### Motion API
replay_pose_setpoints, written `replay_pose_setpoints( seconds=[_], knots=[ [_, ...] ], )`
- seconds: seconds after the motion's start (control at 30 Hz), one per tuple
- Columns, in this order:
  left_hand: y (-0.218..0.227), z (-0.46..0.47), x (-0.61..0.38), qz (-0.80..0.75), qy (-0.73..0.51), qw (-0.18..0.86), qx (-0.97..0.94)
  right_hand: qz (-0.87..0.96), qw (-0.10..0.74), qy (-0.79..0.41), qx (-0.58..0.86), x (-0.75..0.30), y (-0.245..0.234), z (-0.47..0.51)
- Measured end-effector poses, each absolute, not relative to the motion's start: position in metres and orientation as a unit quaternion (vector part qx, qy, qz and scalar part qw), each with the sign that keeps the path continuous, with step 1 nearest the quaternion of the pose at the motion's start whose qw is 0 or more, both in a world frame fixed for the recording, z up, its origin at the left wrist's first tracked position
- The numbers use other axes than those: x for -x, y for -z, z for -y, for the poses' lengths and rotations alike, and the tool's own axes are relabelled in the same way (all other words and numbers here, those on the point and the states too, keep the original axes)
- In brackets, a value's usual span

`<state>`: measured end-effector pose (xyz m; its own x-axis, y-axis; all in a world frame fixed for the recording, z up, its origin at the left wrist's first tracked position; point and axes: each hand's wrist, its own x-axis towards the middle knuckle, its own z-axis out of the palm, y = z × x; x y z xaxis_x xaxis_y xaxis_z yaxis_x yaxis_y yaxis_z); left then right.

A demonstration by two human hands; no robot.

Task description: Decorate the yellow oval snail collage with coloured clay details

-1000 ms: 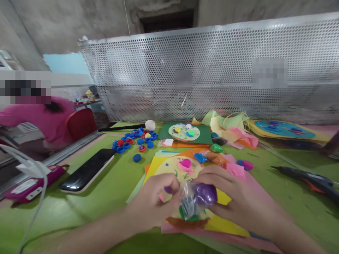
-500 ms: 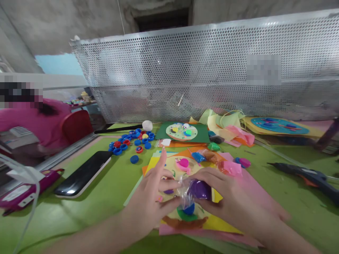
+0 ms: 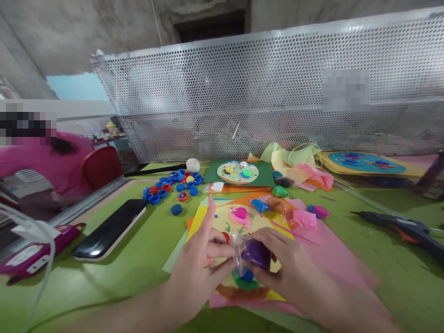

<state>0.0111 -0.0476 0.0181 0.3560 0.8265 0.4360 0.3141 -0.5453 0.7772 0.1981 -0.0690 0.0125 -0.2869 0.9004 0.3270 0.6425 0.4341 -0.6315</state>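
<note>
Between both hands is a clear plastic bag (image 3: 237,256) with a lump of purple modelling clay (image 3: 257,254) in it. My left hand (image 3: 196,268) pinches the bag's loose end, one finger pointing up. My right hand (image 3: 287,266) is closed round the purple clay. Below them lies a craft picture on a cream disc (image 3: 253,223) over yellow paper. It bears a pink snail-like figure (image 3: 240,214), a blue cap on green clay (image 3: 247,277) and a brown clay strip (image 3: 239,292). My hands hide part of the disc.
Blue and red bottle caps (image 3: 163,187) lie back left, near a black phone (image 3: 113,229) and a magenta power strip (image 3: 52,247). A glue gun (image 3: 398,224) lies right. Bagged clay (image 3: 274,203) and finished pictures (image 3: 263,173) lie behind. A perforated metal panel (image 3: 260,92) closes the back.
My right hand has shifted slightly left with the purple clay, closer to my left hand. Pink strips on the paper to its right now show. My left hand keeps its pinch.
</note>
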Motion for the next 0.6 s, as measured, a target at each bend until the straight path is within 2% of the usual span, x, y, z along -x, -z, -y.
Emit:
replay_pose_setpoints(
  seconds=[0.23,0.47,0.6],
  knots=[
    [-0.02,0.049,-0.014,-0.355,-0.452,0.319,-0.753,0.765,0.335,-0.197,0.514,-0.197,-0.018,0.071],
    [-0.037,0.026,-0.008,-0.411,-0.393,0.602,-0.56,0.765,0.365,-0.117,0.517,-0.207,-0.023,0.061],
    [-0.04,0.019,-0.007,-0.408,-0.419,0.599,-0.547,0.752,0.369,-0.105,0.536,-0.211,-0.025,0.059]
  ],
)
